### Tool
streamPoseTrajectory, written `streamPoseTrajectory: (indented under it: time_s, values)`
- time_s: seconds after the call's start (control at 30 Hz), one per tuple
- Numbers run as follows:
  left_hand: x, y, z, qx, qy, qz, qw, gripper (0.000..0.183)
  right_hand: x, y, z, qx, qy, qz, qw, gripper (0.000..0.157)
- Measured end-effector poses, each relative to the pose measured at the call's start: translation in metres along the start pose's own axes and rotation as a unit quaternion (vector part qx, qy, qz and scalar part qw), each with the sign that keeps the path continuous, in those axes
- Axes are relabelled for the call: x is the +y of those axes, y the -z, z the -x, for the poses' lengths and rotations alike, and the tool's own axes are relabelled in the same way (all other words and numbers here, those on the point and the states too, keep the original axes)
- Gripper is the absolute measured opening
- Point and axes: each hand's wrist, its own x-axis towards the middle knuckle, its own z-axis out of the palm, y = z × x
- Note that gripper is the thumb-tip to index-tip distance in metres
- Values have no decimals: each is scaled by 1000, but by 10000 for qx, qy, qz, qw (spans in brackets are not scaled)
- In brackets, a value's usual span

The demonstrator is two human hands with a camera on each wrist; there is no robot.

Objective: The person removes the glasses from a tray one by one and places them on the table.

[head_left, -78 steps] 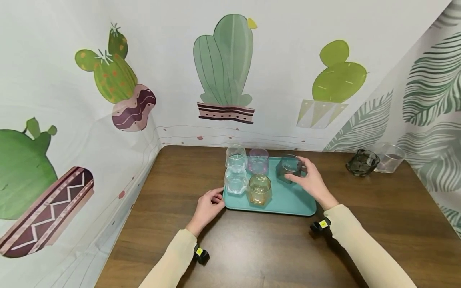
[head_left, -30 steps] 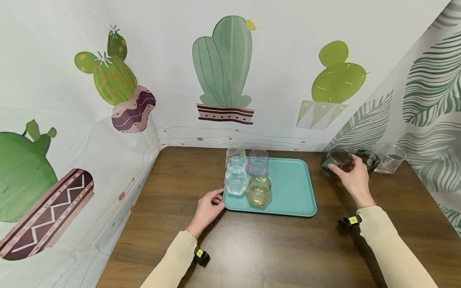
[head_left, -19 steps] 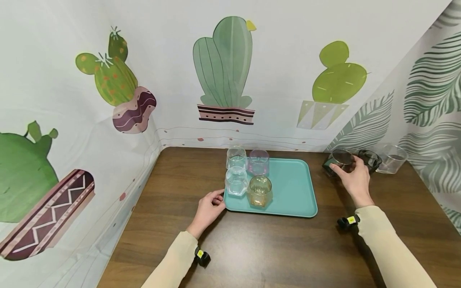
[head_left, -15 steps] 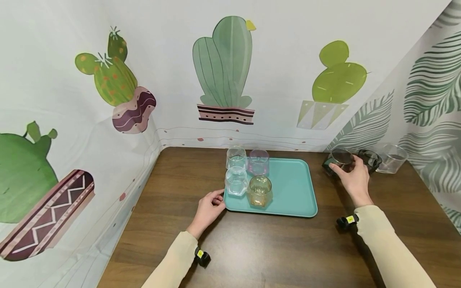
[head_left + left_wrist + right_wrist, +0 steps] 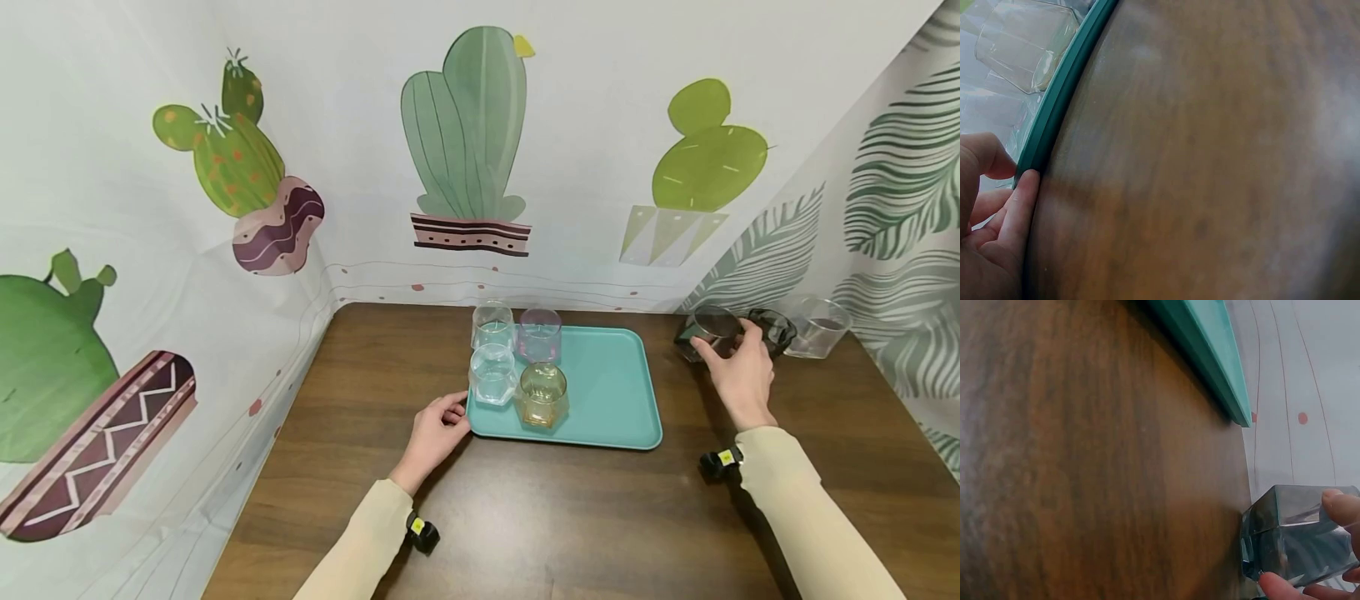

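My right hand (image 5: 741, 379) grips a smoky grey drinking glass (image 5: 1300, 540) with a faceted base, thumb on one side and fingers on the other. The glass is upright at the back right of the table, right beside a black wavy glass (image 5: 774, 333). My left hand (image 5: 433, 432) holds the left edge of a teal tray (image 5: 611, 392) between thumb and fingers, at the rim in the left wrist view. On the tray's left half stand two clear glasses (image 5: 492, 379), a purple glass (image 5: 539, 337) and an amber glass (image 5: 542, 398).
A clear glass (image 5: 817, 329) stands beyond the black one, near the table's right back corner. The wooden table (image 5: 570, 525) meets a cactus-printed cloth wall (image 5: 585, 167) along its back. A leaf-printed cloth (image 5: 900, 208) hangs at the right.
My right hand has lifted the smoky glass off the tray's right side and carried it right, beside the black glass. In the last half second it has barely shifted. My left hand has stayed put.
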Motion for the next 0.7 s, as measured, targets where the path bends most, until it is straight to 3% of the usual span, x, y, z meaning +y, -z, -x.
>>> streamPoseTrajectory:
  time_s: [0.7]
  values:
    - [-1,0,1,-2,-7,-59,10000,45,3,7,1,-27,-303,393,9988,88]
